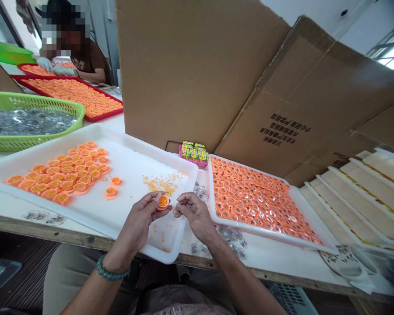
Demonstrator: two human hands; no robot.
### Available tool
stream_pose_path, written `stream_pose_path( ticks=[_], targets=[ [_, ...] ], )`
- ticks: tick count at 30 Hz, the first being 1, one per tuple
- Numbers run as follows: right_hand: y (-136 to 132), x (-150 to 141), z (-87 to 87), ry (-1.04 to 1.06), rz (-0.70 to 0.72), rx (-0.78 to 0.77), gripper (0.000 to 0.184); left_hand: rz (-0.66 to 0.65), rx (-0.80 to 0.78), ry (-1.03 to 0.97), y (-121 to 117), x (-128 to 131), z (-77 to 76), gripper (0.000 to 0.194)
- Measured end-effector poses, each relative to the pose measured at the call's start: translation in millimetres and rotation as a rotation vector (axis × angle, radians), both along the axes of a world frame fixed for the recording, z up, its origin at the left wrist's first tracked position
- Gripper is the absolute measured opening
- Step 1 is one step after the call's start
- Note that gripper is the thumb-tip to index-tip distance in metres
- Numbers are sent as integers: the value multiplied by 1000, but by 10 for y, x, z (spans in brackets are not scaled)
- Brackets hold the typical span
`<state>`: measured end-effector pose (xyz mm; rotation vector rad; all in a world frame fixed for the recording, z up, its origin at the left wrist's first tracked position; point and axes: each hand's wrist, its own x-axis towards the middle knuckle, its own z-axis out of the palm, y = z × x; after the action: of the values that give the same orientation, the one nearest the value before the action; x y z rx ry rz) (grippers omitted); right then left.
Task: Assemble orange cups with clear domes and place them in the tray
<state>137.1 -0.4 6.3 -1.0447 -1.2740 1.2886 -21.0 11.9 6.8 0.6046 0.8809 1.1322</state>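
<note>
My left hand [138, 221] grips a small round orange plastic piece [163, 201] with a yellow-orange centre, holding it over the near right corner of a white tray [124, 146]. Just right of it, the fingers of my right hand [197, 214] are pinched together; what lies between them is too small to make out. Tiny yellow bits [162, 183] are scattered on the tray behind my hands. Rows of similar orange pieces [67, 173] fill the tray's left side, with two set apart [111, 191]. Small clear plastic pieces [234, 238] lie on the table beside my right forearm.
A second white tray [330, 245] at right holds many orange pieces with clear covers. Behind stand a pink basket [202, 165] of yellow-green packets and tall cardboard [197, 65]. A green basket [36, 141] of clear parts and a co-worker [93, 61] are at left.
</note>
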Motion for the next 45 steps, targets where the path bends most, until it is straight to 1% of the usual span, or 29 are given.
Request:
stream_pose_path(
  ticks=[3, 8, 14, 17, 19, 22, 27, 30, 33, 38, 41, 43, 45],
  targets=[
    [-6, 3, 2, 45, -19, -25, 15, 1, 4, 1, 3, 5, -3, 27],
    [-14, 9, 15, 12, -15, -30, 17, 4, 18, -6, 10, 4, -10, 27],
    [-25, -16, 24, 66, -49, -101, 17, -1, 16, 1, -5, 4, -6, 27],
    [-11, -18, 32, 73, -76, -82, 21, -8, 26, -10, -9, -2, -6, 27],
    [13, -15, 44, 30, -85, -47, 21, -17, 27, -30, -9, -6, -3, 28],
    [74, -23, 66, -42, -89, -13, 15, -16, 30, -51, -12, -5, 16, 29],
    [190, -132, 93, 7, -37, -53, 17, 18, 11, -11, -29, 34, 48, 34],
    [240, -215, 108, 28, -34, -80, 18, 51, 34, 37, -42, 55, 21, 34],
    [258, -259, 128, -4, -35, -75, 18, 60, 66, 71, -49, 57, -29, 31],
    [220, -261, 162, -155, -61, -24, 13, 38, 85, 121, -52, 31, -80, 33],
    [186, -239, 153, -235, -84, 23, 6, -13, 104, 157, -56, 16, -97, 36],
    [176, -220, 131, -221, -67, 18, 5, -52, 124, 181, -61, 12, -104, 37],
    [177, -198, 99, -154, -25, -22, 8, -64, 142, 193, -68, 12, -102, 38]
  ],
)
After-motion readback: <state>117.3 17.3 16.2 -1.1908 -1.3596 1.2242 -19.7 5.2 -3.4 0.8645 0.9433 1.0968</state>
